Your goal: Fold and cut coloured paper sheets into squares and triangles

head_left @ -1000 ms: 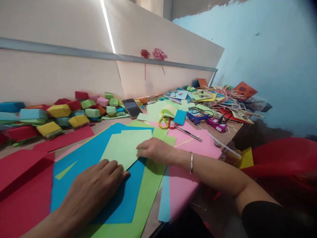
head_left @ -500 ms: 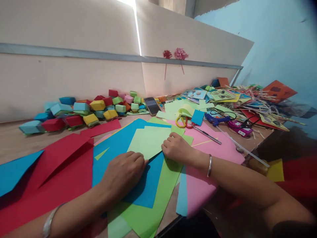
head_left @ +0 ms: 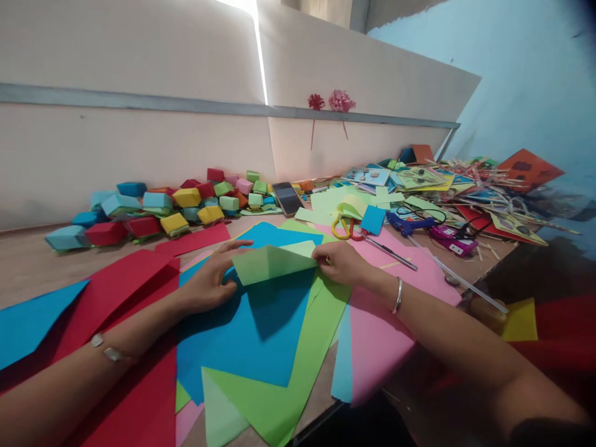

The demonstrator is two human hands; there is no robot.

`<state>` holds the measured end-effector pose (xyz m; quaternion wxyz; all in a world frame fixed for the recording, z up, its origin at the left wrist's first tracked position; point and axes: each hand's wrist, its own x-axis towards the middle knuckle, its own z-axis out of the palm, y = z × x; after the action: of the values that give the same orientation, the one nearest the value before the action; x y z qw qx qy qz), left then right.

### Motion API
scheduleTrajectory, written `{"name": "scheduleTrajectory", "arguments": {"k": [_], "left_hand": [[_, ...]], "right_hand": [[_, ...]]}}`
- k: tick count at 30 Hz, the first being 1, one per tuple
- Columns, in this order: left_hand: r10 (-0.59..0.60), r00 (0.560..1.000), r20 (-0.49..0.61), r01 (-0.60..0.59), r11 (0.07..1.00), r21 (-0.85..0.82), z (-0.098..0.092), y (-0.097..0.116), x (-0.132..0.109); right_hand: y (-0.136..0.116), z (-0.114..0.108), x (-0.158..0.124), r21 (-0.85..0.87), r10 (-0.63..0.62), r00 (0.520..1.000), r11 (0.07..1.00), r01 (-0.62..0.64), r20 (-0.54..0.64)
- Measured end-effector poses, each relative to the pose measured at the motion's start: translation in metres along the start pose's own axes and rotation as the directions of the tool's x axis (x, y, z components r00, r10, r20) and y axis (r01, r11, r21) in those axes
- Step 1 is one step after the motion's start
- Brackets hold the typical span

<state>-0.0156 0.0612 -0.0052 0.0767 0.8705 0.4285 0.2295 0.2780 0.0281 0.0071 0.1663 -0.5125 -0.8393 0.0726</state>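
Note:
A sheet of light green paper (head_left: pixel 274 262) is tilted up above the blue paper (head_left: pixel 242 338), with a crease across it and its shadow below. My right hand (head_left: pixel 338 261) pinches the sheet's right end between thumb and fingers. At the sheet's left edge is my left hand (head_left: pixel 214 276), its fingers stretched and thumb apart; whether it touches the paper I cannot tell. Under the blue paper lie brighter green sheets (head_left: pixel 307 360). Red paper (head_left: pixel 139 354) spreads to the left, beneath my left forearm.
Several folded paper boxes (head_left: pixel 139 214) are heaped at the back left beside a phone (head_left: pixel 287 198). Scissors (head_left: pixel 347 230), a blue glue gun (head_left: pixel 410 223) and a purple power socket (head_left: pixel 454 240) lie right of the papers. Pink paper (head_left: pixel 382 341) covers the table's right edge.
The light green sheet has come up off the blue paper and bends. My left hand has moved left and its fingers have spread. The small green scrap is out of sight.

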Motion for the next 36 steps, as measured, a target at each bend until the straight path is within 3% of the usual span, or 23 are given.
{"name": "scheduleTrajectory", "arguments": {"k": [3,9,12,20,26,31,36], "left_hand": [[0.026,0.994,0.109,-0.004,0.98,-0.2,0.003,0.005,-0.004],[-0.207,0.976,0.069,0.218,0.911,-0.351,0.015,0.021,-0.002],[-0.242,0.968,0.07,0.251,0.909,-0.333,0.017,0.024,-0.003],[-0.278,0.96,0.029,0.269,0.89,-0.368,0.015,0.032,-0.005],[-0.405,0.907,0.116,0.421,0.868,-0.263,0.015,0.033,-0.002],[-0.462,0.887,0.006,0.455,0.871,-0.185,0.015,0.037,0.003],[-0.555,0.831,-0.048,0.542,0.826,-0.154,0.018,0.048,0.006]], "right_hand": [[0.004,0.003,0.002,0.073,-0.009,1.0,0.997,0.011,-0.028],[0.006,0.008,0.003,0.008,-0.103,0.995,0.995,0.103,-0.002],[0.007,0.009,0.003,-0.033,-0.145,0.989,0.989,0.145,0.025],[0.005,0.007,0.005,-0.062,-0.047,0.996,0.997,0.051,0.07],[-0.002,-0.002,0.006,-0.101,0.019,0.989,0.995,-0.004,0.149],[-0.003,-0.003,0.002,-0.077,0.081,0.987,0.995,-0.07,0.142],[-0.009,0.001,0.0,-0.057,0.21,0.975,0.977,-0.205,0.079]]}}
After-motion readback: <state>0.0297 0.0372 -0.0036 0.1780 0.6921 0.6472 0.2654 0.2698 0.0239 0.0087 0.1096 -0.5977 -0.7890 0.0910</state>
